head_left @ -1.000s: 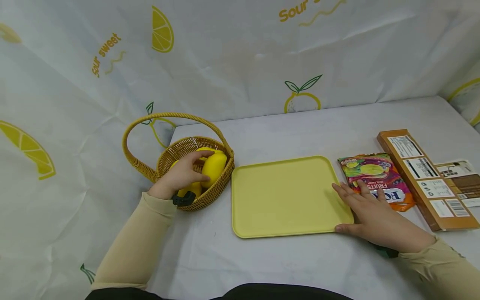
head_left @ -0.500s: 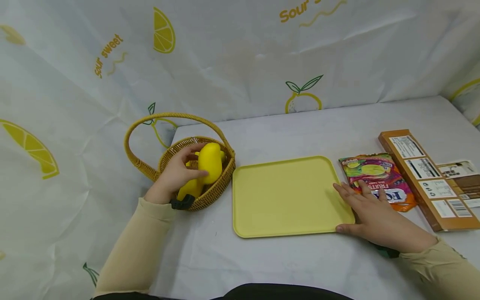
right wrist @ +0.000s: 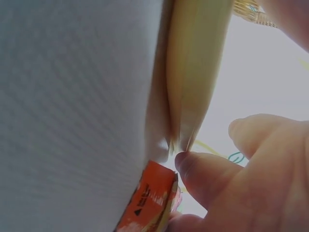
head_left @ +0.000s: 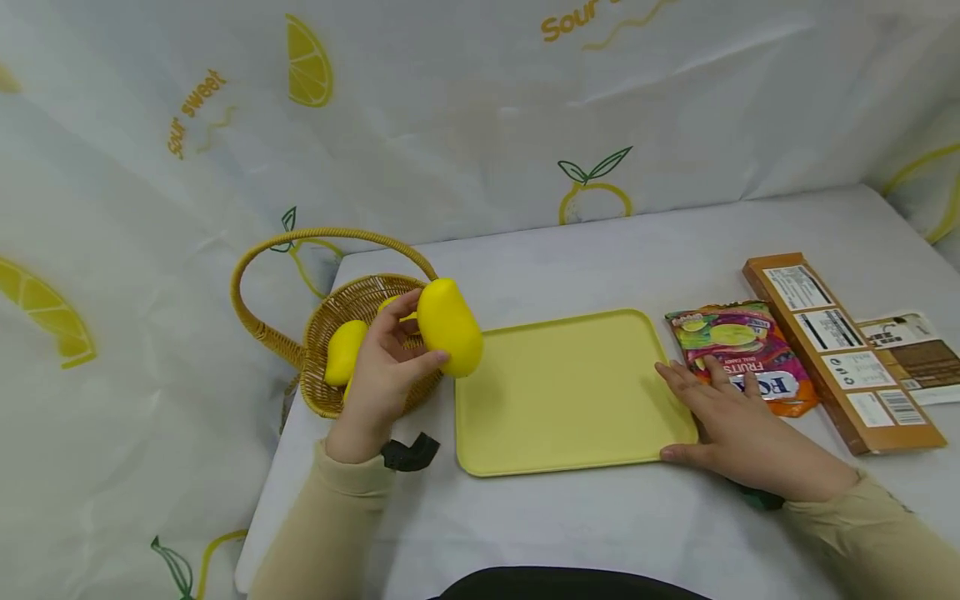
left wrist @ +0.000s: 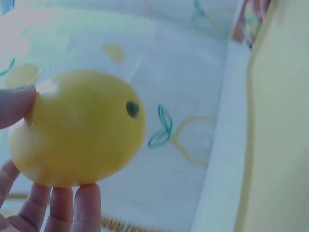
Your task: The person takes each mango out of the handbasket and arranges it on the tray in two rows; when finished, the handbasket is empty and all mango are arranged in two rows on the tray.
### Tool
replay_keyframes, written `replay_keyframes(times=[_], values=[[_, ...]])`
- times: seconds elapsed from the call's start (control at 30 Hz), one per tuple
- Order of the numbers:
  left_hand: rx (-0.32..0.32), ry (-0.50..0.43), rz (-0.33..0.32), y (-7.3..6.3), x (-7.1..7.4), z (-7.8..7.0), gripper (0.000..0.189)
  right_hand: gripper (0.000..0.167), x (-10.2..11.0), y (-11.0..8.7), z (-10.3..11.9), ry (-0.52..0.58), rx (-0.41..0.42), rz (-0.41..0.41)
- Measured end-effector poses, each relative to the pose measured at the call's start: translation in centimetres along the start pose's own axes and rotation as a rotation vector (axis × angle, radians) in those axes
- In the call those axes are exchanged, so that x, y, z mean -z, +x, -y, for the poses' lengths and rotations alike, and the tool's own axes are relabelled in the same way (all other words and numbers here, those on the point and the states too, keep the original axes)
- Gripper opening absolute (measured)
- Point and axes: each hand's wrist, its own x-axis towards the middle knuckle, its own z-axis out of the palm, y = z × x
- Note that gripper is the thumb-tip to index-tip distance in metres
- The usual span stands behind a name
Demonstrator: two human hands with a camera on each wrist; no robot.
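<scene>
My left hand [head_left: 386,362] pinches a smooth yellow mango [head_left: 451,327] between thumb and fingertips. It hangs above the gap between the wicker basket [head_left: 318,396] and the tray's left edge. In the left wrist view the mango [left wrist: 79,128] shows a dark green stem spot, with the thumb on one side and several fingers on the other. More yellow mangoes [head_left: 346,352] lie in the basket, partly hidden by the hand. My right hand [head_left: 738,429] rests with spread fingers at the right edge of the pale yellow tray [head_left: 570,396], its fingertips near the candy bag [head_left: 738,350].
A long brown box [head_left: 843,358] lies right of the candy bag, with a flat brown-and-white packet [head_left: 918,358] beyond it. The basket's tall handle [head_left: 337,235] arches over its opening. Behind the table hangs a lemon-printed cloth [head_left: 465,125].
My left hand has lifted one mango out of the basket and carried it right, toward the tray. The right hand has stayed at the tray's edge.
</scene>
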Motion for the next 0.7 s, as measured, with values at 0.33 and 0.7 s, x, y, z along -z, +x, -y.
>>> replay_keyframes(times=[0.33,0.7], values=[[0.083,0.040,0.096,1.5,-8.1,1.8,0.081,0.112,0.2,0.1,0.9,0.049,0.005,-0.001],[0.319,0.134,0.178,6.1,-16.0,5.5,0.078,0.109,0.5,-0.9,0.6,0.060,-0.002,-0.015]])
